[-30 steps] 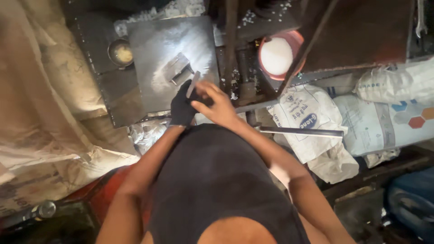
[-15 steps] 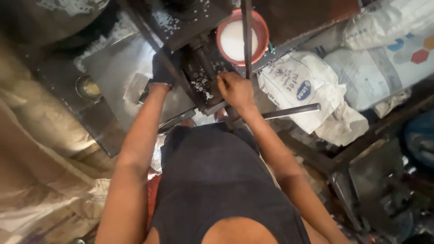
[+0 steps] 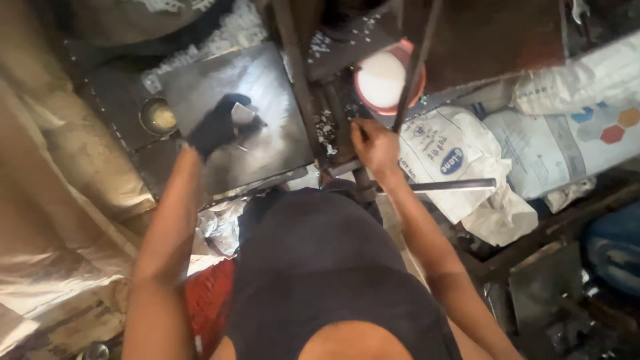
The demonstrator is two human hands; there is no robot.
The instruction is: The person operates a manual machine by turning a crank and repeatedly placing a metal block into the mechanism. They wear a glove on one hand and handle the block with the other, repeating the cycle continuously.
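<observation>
Nearest to us hung the dark sleeveless shirt [image 3: 333,267], and from it both our arms reached out over the work. Our right hand [image 3: 375,145], bare, lay on the dark iron frame of the press [image 3: 333,127], fingers curled down against the metal; we could not tell whether they were closed round a part of it or only resting there. A plain grey steel bar [image 3: 453,185] stuck out to the right just below that wrist, apart from the hand. Our left hand [image 3: 215,128], in a black glove, sat further out on the flat grey sheet-metal plate [image 3: 267,80], its fingers partly closed on a small pale metal piece [image 3: 242,114] that lay against the plate. We judged that piece light, thin and stiff, likely sharp along its cut edges and slick on the bare steel, so best pinched by its flat faces with the gloved fingers. Left of the glove a small round tin [image 3: 159,117] stood in the dark table. Beyond the frame stood a pink plastic bowl of white material [image 3: 383,77], and to the right lay white woven sacks [image 3: 447,150] with coloured print.
</observation>
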